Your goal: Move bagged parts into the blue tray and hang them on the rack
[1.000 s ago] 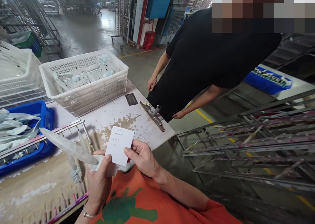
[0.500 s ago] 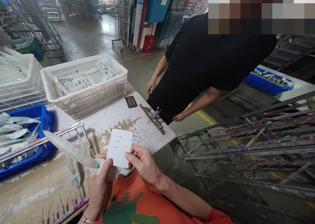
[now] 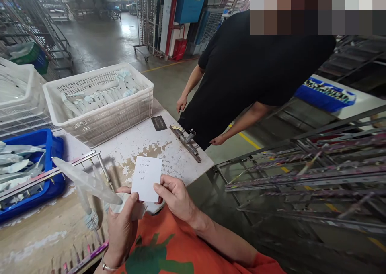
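Here both hands [image 3: 150,209] pinch white paper slip [image 3: 146,178].

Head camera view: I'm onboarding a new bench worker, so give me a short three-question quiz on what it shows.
1. True or false: both hands, the left hand and the right hand, grip the white paper slip.
2. Multiple choice: the white perforated crate on the worn table holds A) red bottles, B) pale bagged pieces, C) nothing visible.
3. Fill in: the blue bin lies to the ____ of the paper slip in the picture.

Key
1. True; the left hand also pinches a clear plastic bag.
2. B
3. left
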